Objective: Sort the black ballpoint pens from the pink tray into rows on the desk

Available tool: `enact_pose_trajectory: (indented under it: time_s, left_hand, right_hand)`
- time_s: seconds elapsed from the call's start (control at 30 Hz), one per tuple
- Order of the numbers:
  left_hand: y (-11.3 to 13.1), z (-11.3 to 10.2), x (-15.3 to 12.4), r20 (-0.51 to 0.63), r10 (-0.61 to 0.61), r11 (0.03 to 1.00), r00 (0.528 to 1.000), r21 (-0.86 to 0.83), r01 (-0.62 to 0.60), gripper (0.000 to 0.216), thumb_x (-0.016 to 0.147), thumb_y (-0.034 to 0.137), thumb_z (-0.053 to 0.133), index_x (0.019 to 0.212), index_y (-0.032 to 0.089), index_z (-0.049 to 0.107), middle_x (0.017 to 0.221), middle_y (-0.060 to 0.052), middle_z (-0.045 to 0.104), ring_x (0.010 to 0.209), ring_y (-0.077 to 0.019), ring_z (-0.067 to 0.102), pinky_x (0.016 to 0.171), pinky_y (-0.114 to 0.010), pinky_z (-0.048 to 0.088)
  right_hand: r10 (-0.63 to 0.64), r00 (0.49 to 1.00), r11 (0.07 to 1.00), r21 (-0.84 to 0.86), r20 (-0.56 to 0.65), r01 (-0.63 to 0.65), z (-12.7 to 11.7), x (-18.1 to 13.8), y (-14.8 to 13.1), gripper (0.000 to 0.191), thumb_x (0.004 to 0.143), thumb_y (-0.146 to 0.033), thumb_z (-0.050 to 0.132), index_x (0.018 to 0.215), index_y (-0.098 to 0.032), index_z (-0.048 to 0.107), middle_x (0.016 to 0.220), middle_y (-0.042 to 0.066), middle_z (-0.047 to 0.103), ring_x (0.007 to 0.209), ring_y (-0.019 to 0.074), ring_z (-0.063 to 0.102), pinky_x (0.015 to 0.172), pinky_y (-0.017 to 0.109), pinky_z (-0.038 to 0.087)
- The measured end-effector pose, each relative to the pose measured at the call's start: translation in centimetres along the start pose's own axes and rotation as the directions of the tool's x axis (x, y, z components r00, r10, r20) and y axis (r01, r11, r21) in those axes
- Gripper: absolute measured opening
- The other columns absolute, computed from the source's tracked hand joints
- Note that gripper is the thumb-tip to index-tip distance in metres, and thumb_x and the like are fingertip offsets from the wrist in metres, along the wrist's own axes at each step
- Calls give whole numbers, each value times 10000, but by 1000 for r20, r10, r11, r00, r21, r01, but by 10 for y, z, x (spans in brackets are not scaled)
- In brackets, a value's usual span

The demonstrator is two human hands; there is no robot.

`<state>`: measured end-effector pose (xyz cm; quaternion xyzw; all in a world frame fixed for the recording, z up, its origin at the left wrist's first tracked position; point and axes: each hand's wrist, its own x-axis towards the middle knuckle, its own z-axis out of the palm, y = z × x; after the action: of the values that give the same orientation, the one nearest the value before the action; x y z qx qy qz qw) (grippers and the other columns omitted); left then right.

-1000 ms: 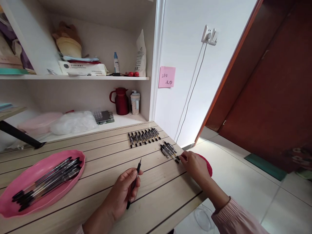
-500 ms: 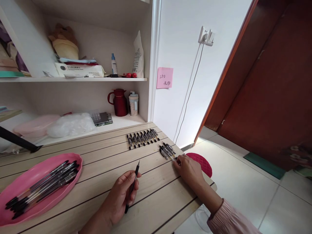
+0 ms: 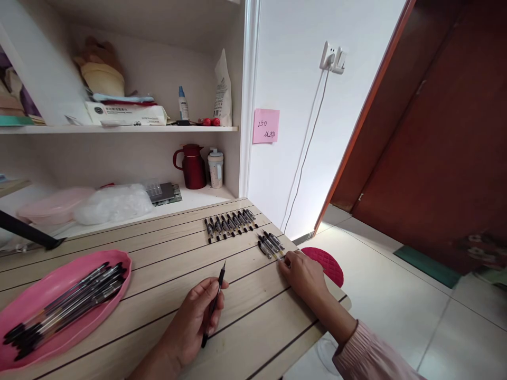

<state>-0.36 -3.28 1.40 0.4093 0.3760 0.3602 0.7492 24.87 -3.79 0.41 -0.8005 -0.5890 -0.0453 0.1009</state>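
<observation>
Left hand [image 3: 194,322] pinching one pen, right hand [image 3: 303,274] now tight against the small cluster.

Since a second ago the right hand has slid in from the far-right edge — its fingertips now curl onto the near ends of the small pen cluster [image 3: 270,245], which looks like squaring them up beside the longer row of pens [image 3: 228,224]. The held pen [image 3: 214,304] barely shifted: long axis near to far, tip up and away toward the row. Pink tray [image 3: 59,287] of pens sits left on the surface [image 3: 158,264].
</observation>
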Motion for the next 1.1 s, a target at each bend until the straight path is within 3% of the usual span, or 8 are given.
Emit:
enact_pose_trajectory:
  time_s: [0.63, 0.8, 0.9, 1.0, 1.1]
  left_hand:
    - [0, -1, 0, -5, 3, 1000, 1000, -3, -3, 222, 751, 361, 566, 866, 170, 568, 598, 46, 488, 372, -23, 346, 328, -153, 220]
    - [0, 1, 0, -38, 27, 997, 999, -74, -30, 189, 738, 327, 597, 837, 167, 580, 629, 34, 508, 447, -37, 432, 380, -150, 328]
    - [1, 2, 0, -83, 59, 979, 995, -188, -73, 143, 691, 235, 658, 787, 165, 578, 687, 20, 541, 576, -65, 523, 531, -184, 462]
    - [0, 3, 1, -111, 90, 946, 990, -300, -119, 153, 657, 141, 683, 766, 172, 578, 719, 22, 568, 684, -88, 574, 719, -258, 507]
    - [-2, 2, 1, -126, 76, 930, 989, -350, -116, 181, 636, 109, 694, 762, 181, 585, 752, 17, 606, 752, -109, 608, 753, -249, 504]
  right_hand:
    - [23, 1000, 999, 27, -15, -23, -5, -1, 3, 299, 832, -376, 395, 707, -173, 575, 719, 40, 597, 647, 145, 554, 476, 247, 222]
    - [32, 999, 990, 141, -41, -25, -13, -7, -1, 259, 816, -327, 414, 662, -181, 563, 681, 22, 601, 598, 135, 535, 469, 236, 213]
    - [-70, 997, 928, 367, 23, 57, -18, -25, -23, 233, 794, -290, 428, 641, -185, 569, 628, 2, 599, 582, 117, 521, 496, 214, 263]
    - [-324, 932, 752, 641, 162, 151, -18, -49, -57, 166, 749, -262, 479, 640, -180, 573, 603, -20, 598, 552, 93, 505, 490, 185, 289]
    - [-402, 905, 669, 720, 140, 186, -13, -67, -88, 87, 706, -242, 536, 672, -174, 579, 636, -21, 605, 559, 86, 495, 503, 178, 294]
